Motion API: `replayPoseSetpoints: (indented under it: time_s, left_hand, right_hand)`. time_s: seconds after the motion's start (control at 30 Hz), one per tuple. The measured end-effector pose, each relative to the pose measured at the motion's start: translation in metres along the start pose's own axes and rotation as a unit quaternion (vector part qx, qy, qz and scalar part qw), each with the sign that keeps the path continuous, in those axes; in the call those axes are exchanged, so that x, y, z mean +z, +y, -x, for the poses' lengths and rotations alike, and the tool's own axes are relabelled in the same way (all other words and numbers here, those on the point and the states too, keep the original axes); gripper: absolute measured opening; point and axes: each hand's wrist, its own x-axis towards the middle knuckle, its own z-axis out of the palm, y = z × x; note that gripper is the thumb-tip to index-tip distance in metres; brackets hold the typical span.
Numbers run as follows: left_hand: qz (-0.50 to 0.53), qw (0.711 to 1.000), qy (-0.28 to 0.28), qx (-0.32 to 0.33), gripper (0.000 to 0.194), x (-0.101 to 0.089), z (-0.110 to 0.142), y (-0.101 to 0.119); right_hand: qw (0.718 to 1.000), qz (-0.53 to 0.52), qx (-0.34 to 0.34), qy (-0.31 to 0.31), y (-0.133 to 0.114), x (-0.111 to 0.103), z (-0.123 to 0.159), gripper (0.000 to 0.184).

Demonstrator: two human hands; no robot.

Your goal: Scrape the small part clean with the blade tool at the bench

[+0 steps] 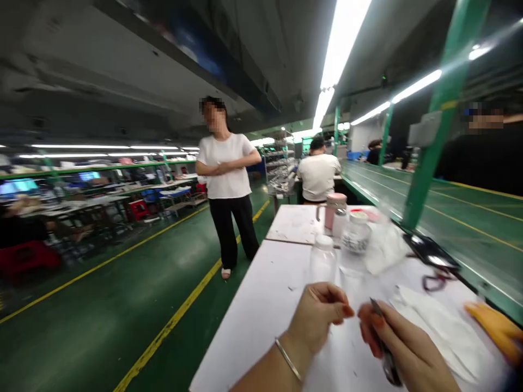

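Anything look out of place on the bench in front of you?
Small dark flecks dot the white tabletop near the left hand, looking like stray debris on the pale surface. The clear plastic bottle stands upright, and nothing looks spilled.

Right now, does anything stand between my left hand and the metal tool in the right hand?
Nothing visible does: the left hand sits just beside the tip of the slim metal tool held in the right hand. The clear plastic bottle stands beyond them, out of that gap.
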Motion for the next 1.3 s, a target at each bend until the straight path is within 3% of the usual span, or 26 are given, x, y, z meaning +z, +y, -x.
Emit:
replayPoseSetpoints:
  time_s: [0.1, 0.33, 0.77, 1.3]
  left_hand:
    - [-0.015, 0.999, -0.036, -0.002, 0.035, -0.001, 0.002, -0.002]
    - [-0.084, 0.992, -0.061, 0.072, 0.021, -0.001, 0.007, -0.001]
    - [-0.103, 0.985, -0.085, 0.110, 0.008, 0.002, 0.013, -0.005]
    - [-0.165, 0.976, -0.041, 0.134, 0.002, 0.001, 0.013, -0.003]
  right_hand:
    - [0.997, -0.011, -0.011, -0.075, -0.008, -0.011, -0.001, 0.052]
    - [0.994, -0.060, -0.023, -0.093, -0.020, -0.008, -0.002, 0.047]
    - [0.990, -0.098, -0.010, -0.102, -0.018, -0.007, 0.004, 0.038]
    - [0.991, 0.085, -0.080, -0.062, -0.017, -0.011, 0.002, 0.048]
